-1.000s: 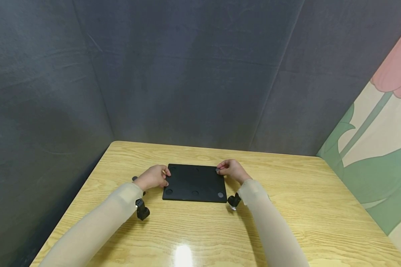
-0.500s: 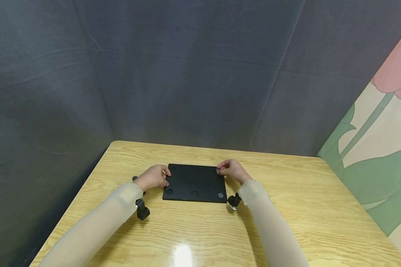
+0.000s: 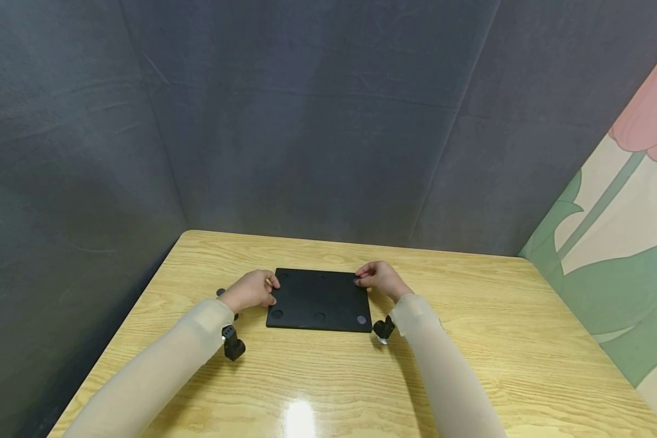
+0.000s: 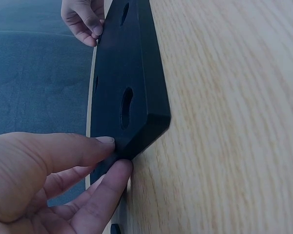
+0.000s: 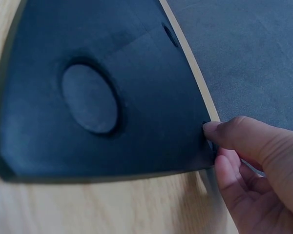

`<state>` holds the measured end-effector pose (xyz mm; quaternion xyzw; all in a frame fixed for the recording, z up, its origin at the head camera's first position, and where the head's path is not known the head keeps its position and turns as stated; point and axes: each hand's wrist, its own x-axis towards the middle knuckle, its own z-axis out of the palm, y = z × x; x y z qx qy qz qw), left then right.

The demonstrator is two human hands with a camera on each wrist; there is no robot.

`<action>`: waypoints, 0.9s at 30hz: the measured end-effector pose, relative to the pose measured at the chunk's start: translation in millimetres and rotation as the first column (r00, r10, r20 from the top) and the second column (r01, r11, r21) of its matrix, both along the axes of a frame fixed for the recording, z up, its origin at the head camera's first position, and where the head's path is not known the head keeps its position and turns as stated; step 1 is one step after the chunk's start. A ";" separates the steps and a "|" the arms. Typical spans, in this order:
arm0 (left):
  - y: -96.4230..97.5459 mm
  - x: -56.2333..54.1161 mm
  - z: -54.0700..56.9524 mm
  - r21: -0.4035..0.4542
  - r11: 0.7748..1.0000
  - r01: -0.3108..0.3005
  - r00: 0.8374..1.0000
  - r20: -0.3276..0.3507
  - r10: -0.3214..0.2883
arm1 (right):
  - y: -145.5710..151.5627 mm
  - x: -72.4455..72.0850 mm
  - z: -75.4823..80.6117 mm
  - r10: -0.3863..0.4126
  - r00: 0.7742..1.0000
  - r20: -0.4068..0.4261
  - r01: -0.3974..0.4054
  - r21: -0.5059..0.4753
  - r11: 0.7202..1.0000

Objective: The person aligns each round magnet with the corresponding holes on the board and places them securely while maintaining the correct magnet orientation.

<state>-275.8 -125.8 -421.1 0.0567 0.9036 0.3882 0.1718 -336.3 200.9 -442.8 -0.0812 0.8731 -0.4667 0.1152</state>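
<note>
A flat black board [image 3: 320, 296] with several round recesses lies on the wooden table. My left hand [image 3: 253, 289] pinches its left edge; in the left wrist view the thumb [image 4: 95, 148] lies on top and a finger [image 4: 115, 178] presses the side, near a recess [image 4: 126, 108]. My right hand [image 3: 380, 280] is at the far right corner, thumb and fingers pinching what looks like a small dark disc [image 3: 357, 281] by the corner recess. Mostly the fingers hide it. A grey disc [image 5: 90, 100] sits in the near right recess.
The wooden table [image 3: 471, 340] extends on all sides of the board. Behind it hangs a dark grey cloth [image 3: 317, 121], and a floral fabric [image 3: 624, 243] is at the right. Black wrist cameras, such as the left one [image 3: 233, 345], hang below both wrists.
Both hands and the board stay in the same places. The small disc at my right fingertips looks darker now, as if tilted slightly.
</note>
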 end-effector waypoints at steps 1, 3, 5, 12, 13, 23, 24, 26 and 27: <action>-0.1 -0.1 -0.3 0.000 1.000 0.000 1.000 0.000 0.000 | 0.0 -0.2 -0.2 0.000 1.000 0.001 0.000 0.000 1.000; -0.5 -0.3 -1.0 0.002 1.000 0.002 1.000 0.000 -0.002 | -0.3 -0.5 -0.8 0.000 1.000 0.004 0.000 0.001 1.000; -0.7 -0.4 -1.5 0.004 1.000 0.003 1.000 0.001 -0.003 | -0.3 -1.1 -1.5 0.001 1.000 0.007 -0.001 0.004 1.000; -0.3 0.0 -0.5 0.005 1.000 0.002 1.000 0.005 -0.002 | 0.2 -0.3 -0.8 -0.010 1.000 0.013 0.010 0.013 1.000; -0.1 0.1 -0.2 0.005 1.000 0.001 1.000 0.006 -0.001 | 0.4 -0.4 -0.8 -0.009 1.000 0.013 0.008 0.012 1.000; -0.2 -0.9 -1.0 0.002 1.000 0.001 1.000 0.003 -0.001 | 0.0 -0.3 -1.0 -0.009 1.000 0.004 0.009 0.016 1.000; -0.2 -1.1 -1.3 0.002 1.000 0.001 1.000 0.002 -0.001 | -0.1 -0.5 -1.3 -0.008 1.000 0.001 0.008 0.015 1.000; -0.1 -1.3 -1.6 0.005 1.000 0.000 1.000 0.003 0.000 | 0.0 -0.9 -1.7 -0.004 1.000 0.001 0.004 0.012 1.000; 0.0 -1.5 -1.8 0.007 1.000 -0.001 1.000 0.003 0.001 | -0.1 -1.1 -1.8 -0.003 1.000 0.003 0.003 0.009 1.000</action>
